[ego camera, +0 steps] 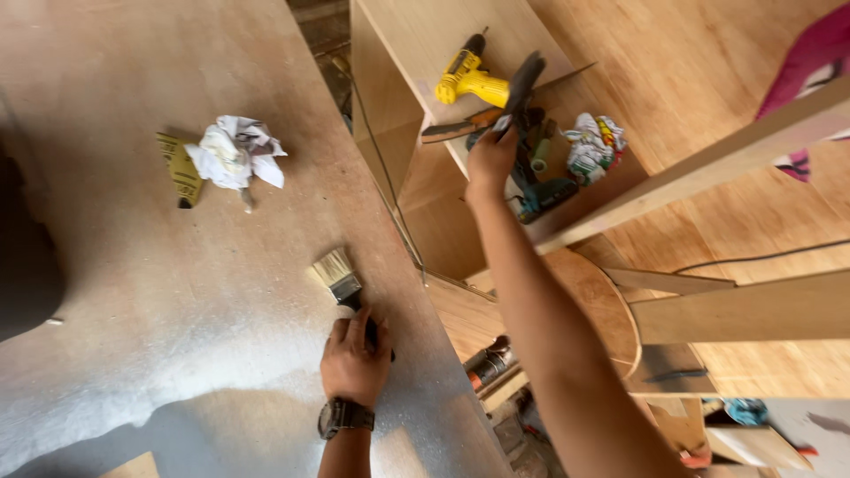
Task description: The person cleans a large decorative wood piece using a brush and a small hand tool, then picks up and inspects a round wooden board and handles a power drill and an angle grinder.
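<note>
We look down on a broad plywood panel (177, 292), dusty and partly in shadow, which fills the left of the view. To its right stands an open plywood cabinet (398, 97), its top serving as a shelf for tools, with long wooden boards (708, 164) slanting across in front of it over a plywood floor.

Our right arm stretches out over the gap between panel and cabinet, and our right hand (490, 159) is closed around the lower end of a dark-handled tool (522, 81), whose handle rises above the fingers at the cabinet's edge. Just beside it lies a yellow cordless drill (465, 78), and below it a dark teal power tool (540, 196) and a crumpled printed rag (593, 146).

Our left hand (354, 358), a dark wristwatch (343, 416) on its wrist, rests on the panel near its right edge and is clamped on the black handle of a flat paintbrush (341, 279); the pale bristles point away from us and lie on the panel's surface.

Well apart from both hands, towards the panel's far left, sit a crumpled wad of white paper (232, 152) and, touching it, a folded yellow-green sheet of sandpaper (181, 168).
</note>
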